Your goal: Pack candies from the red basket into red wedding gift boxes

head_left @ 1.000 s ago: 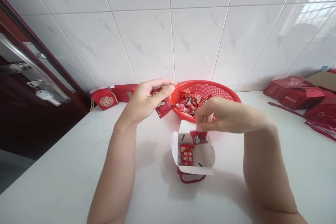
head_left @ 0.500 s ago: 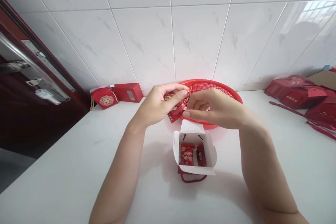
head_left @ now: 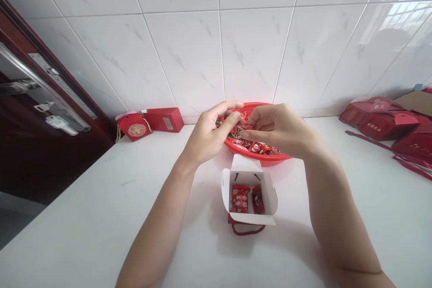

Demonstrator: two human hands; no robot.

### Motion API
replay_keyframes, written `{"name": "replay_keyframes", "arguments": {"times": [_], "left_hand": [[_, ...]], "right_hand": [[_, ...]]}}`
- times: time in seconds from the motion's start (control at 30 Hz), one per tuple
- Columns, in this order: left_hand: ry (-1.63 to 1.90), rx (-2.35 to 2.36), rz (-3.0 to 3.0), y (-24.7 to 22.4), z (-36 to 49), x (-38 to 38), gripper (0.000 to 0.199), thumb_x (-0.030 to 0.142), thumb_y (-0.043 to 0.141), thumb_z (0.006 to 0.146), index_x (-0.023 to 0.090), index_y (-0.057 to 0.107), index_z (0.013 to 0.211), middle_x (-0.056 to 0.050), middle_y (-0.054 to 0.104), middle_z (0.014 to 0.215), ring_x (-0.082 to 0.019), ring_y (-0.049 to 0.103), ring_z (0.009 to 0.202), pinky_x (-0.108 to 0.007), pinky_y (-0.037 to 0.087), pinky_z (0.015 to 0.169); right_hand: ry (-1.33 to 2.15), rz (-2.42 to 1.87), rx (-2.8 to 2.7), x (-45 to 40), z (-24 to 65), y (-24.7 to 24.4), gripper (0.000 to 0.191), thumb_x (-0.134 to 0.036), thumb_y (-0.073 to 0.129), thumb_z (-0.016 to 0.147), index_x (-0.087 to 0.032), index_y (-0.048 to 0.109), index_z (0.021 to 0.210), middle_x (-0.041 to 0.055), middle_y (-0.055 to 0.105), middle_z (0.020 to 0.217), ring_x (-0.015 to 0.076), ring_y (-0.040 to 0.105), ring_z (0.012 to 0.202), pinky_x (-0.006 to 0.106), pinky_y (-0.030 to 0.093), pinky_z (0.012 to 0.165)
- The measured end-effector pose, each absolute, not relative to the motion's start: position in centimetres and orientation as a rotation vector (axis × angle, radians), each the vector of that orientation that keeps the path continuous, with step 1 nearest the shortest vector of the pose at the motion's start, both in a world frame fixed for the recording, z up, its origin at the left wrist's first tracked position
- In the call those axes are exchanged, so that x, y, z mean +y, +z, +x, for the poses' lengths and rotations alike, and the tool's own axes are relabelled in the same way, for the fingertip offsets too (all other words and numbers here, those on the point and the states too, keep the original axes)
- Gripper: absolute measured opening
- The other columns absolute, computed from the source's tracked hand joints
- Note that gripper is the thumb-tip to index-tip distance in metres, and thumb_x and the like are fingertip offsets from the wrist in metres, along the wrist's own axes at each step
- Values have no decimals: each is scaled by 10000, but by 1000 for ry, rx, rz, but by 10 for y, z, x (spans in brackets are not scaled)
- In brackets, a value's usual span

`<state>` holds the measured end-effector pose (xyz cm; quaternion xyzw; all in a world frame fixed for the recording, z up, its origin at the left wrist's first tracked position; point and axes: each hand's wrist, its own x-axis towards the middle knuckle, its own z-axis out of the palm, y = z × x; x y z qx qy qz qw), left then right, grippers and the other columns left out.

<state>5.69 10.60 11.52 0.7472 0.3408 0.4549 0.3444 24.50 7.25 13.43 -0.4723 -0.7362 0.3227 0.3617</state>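
Observation:
My left hand is closed around red wrapped candies over the left side of a red plastic basket. Reaching in from the right, my right hand has thumb and fingers pinched at a red-and-white candy beside the left fingertips. More wrapped candies lie in the basket, partly hidden by both hands. In front of it stands an open white-lined box with a red cord handle. Inside are a red packet with white characters and a darker red candy.
Against the tiled wall at left are a round-topped red box and a plain red box. Several red boxes with ribbons sit at right. A door with keys borders the white table's left side.
My left hand has shifted right, over the basket, with its candies. My right hand has moved slightly left to meet it. More of the basket's candies now show; the box is unchanged.

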Motion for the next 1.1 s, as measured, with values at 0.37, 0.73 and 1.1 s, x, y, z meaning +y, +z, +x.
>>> {"name": "replay_keyframes", "arguments": {"times": [0.37, 0.73, 1.1], "left_hand": [[1363, 1026, 1753, 127, 43, 109, 268, 266, 594, 907, 164, 676, 1141, -11, 663, 725, -78, 514, 473, -193, 414, 441], [1170, 1002, 1942, 129, 45, 104, 222, 340, 678, 872, 175, 744, 1006, -20, 685, 737, -140, 639, 654, -248, 529, 614], [716, 1268, 2157, 123, 4, 92, 335, 500, 609, 899, 244, 745, 1068, -21, 710, 787, -186, 633, 701, -286, 504, 654]], "right_hand": [[764, -1161, -2719, 60, 252, 146, 148, -158, 617, 889, -197, 756, 924, 32, 747, 903, 158, 657, 810, 257, 453, 683], [570, -1555, -2878, 69, 236, 129, 313, -184, 542, 876, -225, 741, 1114, 80, 729, 1060, 232, 624, 922, 272, 391, 607], [567, -1549, -2852, 64, 238, 132, 327, -209, 540, 894, -211, 701, 1179, 76, 724, 1108, 231, 629, 1011, 273, 414, 620]]}}
